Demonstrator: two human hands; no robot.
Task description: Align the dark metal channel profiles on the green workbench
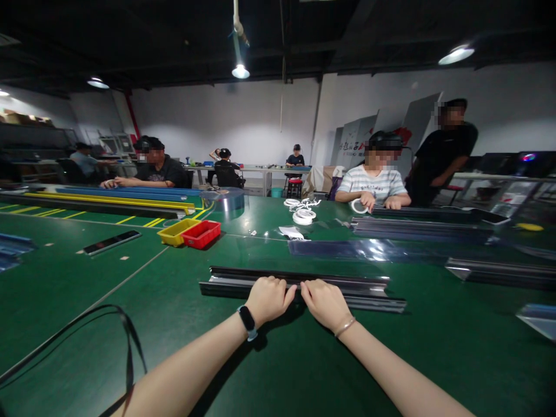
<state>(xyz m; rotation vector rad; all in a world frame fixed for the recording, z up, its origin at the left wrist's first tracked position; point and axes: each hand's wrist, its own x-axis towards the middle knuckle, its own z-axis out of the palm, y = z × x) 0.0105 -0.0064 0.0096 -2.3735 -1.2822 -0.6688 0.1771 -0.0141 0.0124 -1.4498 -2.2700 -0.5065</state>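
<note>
A long black channel-shaped profile lies crosswise on the green table, in front of me. My left hand is closed over its near edge, left of the middle, with the thumb pointing right. Close beside it, my right hand grips the same edge, and the two thumbs nearly meet. The fingertips of both hands are hidden behind the profile's edge. Beyond the profile, a clear plastic strip rests flat on the table.
Yellow and red bins stand beyond the profile's left end, with a phone farther left. White coils lie farther back. More profiles are at the right. A black cable crosses the near left. People sit across the table.
</note>
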